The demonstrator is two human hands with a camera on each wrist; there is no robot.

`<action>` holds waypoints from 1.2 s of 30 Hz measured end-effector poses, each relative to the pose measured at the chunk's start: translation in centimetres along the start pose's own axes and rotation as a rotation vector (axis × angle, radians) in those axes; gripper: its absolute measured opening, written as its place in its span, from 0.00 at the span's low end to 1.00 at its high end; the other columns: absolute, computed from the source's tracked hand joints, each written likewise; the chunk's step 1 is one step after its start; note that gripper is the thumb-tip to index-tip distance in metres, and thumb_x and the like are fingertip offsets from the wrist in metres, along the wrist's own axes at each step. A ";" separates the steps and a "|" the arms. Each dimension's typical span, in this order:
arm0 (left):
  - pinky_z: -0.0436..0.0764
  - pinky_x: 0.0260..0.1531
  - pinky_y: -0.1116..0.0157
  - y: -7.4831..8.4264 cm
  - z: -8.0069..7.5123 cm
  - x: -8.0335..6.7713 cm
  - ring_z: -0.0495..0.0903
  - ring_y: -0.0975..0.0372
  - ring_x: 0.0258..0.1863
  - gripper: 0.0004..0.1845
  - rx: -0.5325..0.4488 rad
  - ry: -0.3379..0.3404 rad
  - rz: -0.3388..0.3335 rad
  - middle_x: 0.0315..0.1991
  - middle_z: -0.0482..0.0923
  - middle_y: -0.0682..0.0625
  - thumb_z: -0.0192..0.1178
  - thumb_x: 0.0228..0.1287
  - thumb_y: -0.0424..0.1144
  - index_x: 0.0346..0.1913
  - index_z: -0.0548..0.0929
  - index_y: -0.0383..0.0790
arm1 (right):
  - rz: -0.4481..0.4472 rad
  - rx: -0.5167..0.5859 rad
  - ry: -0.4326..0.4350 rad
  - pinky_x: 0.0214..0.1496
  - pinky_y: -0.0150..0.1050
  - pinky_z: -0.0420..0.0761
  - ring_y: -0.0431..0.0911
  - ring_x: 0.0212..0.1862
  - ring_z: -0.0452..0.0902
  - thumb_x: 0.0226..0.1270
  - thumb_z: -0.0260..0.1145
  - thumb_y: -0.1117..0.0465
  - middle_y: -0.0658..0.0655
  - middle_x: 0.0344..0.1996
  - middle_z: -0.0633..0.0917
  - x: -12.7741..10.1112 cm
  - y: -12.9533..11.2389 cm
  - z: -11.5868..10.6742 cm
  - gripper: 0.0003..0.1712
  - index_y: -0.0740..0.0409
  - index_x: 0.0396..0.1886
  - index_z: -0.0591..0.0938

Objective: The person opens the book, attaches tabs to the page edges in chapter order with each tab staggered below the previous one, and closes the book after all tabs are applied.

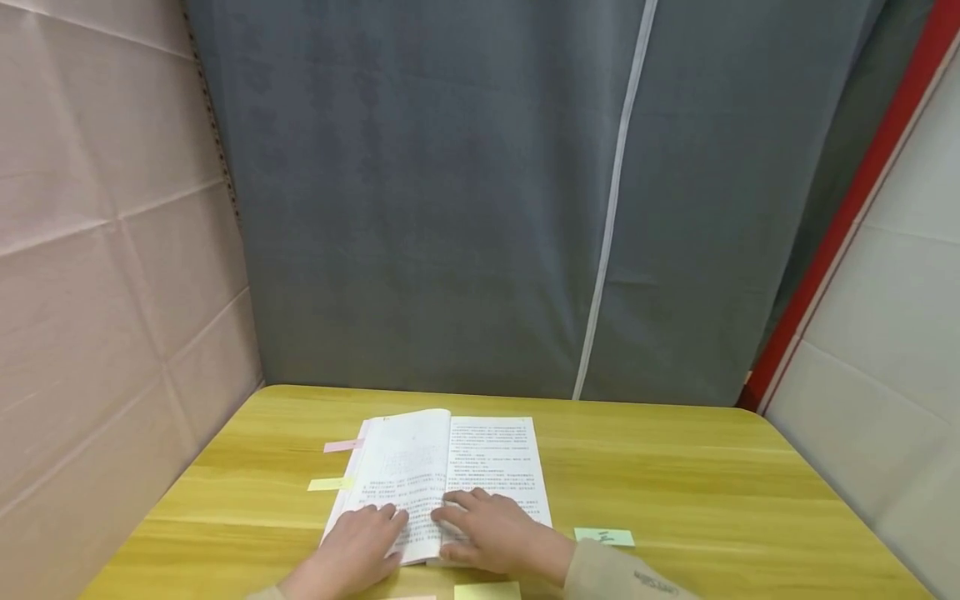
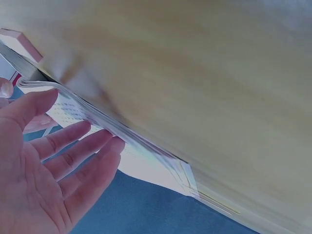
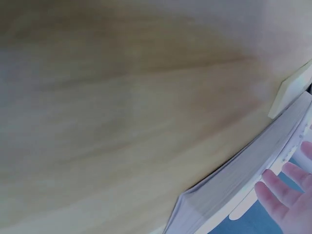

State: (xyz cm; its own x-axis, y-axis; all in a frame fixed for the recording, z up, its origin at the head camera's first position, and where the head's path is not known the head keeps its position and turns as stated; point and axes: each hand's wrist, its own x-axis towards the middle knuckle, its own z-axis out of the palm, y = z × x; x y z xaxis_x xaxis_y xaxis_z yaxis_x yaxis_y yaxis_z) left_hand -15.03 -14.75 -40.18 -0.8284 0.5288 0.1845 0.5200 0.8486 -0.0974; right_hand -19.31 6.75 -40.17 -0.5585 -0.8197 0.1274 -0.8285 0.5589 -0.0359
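An open book (image 1: 495, 454) with printed pages lies on the wooden table. Its left page (image 1: 408, 450) bulges up near the spine. From the left edge stick out a pink tab (image 1: 342, 446) and a yellow tab (image 1: 330, 484). My left hand (image 1: 358, 542) rests on the lower left page, fingers extended; the left wrist view shows its fingertips (image 2: 117, 145) at the page surface. Across the lower part of the right page lies my right hand (image 1: 498, 533), its fingers reaching to the spine. In the right wrist view its fingers (image 3: 279, 187) are spread beside the thick page block (image 3: 234, 187).
Right of the book lies a green sticky note pad (image 1: 604, 537) with dark marks. At the near side are a yellow pad (image 1: 487, 591) and a pink pad (image 1: 412, 597). A grey curtain (image 1: 450, 208) hangs behind the table (image 1: 675, 467), with pale cloth walls (image 1: 112, 292) at both sides.
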 end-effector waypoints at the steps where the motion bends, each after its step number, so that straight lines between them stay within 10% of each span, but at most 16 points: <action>1: 0.63 0.13 0.67 -0.1 0.0 0.0 0.67 0.63 0.18 0.16 -0.007 0.000 -0.004 0.21 0.67 0.54 0.63 0.45 0.46 0.34 0.76 0.40 | -0.001 -0.011 0.005 0.38 0.39 0.73 0.44 0.49 0.69 0.61 0.50 0.39 0.48 0.54 0.71 -0.2 0.0 -0.1 0.25 0.42 0.54 0.71; 14: 0.63 0.12 0.69 -0.6 -0.7 0.3 0.67 0.65 0.18 0.12 -0.059 0.102 -0.013 0.22 0.67 0.57 0.60 0.47 0.45 0.33 0.77 0.42 | -0.001 -0.072 0.125 0.37 0.39 0.72 0.43 0.46 0.70 0.60 0.53 0.43 0.49 0.48 0.74 -3.5 1.1 -0.4 0.20 0.47 0.48 0.75; 36: 0.61 0.12 0.71 3.7 -2.5 3.7 0.69 0.66 0.20 0.11 -0.122 0.155 0.108 0.24 0.70 0.59 0.59 0.50 0.48 0.34 0.78 0.46 | 0.095 -0.030 0.235 0.41 0.44 0.73 0.45 0.45 0.71 0.58 0.59 0.49 0.52 0.44 0.76 -9.8 4.3 -1.0 0.16 0.52 0.43 0.78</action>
State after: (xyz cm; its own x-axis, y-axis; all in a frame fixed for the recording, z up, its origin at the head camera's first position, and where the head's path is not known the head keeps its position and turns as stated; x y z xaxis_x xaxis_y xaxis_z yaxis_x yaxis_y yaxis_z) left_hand -15.64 -9.70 -37.37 -0.7296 0.6000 0.3281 0.6332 0.7740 -0.0073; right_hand -17.38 17.29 -40.53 -0.6060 -0.7134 0.3518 -0.7690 0.6386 -0.0296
